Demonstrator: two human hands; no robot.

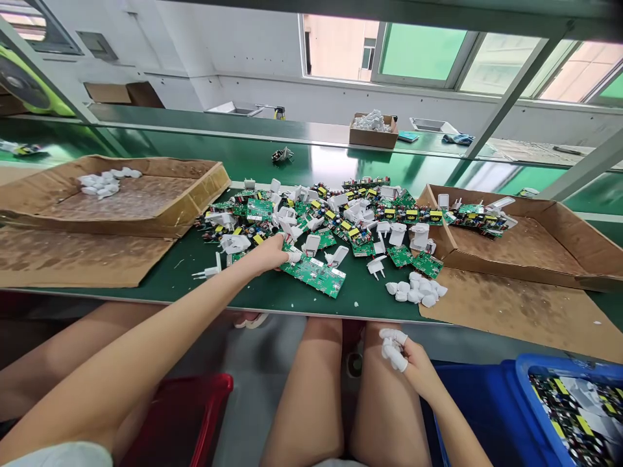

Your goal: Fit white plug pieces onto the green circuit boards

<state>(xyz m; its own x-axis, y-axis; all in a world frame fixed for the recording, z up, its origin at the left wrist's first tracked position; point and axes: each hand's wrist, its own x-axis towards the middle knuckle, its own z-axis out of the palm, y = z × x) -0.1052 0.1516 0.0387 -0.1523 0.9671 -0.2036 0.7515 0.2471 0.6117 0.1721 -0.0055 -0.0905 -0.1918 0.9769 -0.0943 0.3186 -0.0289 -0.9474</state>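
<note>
My left hand (272, 255) reaches across to the front of a heap of parts, its thumb in a white finger cot. It is closed at the upper left corner of a green circuit board panel (318, 275); the other fingertips are hidden. White plug housings (311, 244) with prongs and wires lie around it, mixed with component-laden boards (350, 230). Over my right thigh, below the table edge, is my right hand (409, 355). Its fingers, in white cots, are pressed together, and whatever may be between them cannot be made out.
Cardboard trays (204, 194) (579, 282) flank the heap. White lumps (418, 290) lie at front right. Below stand a red bin (214, 405) and a blue bin (523, 389) holding boards. A small box (372, 137) sits on the rear ledge. Another person's leg (78, 337) shows at left.
</note>
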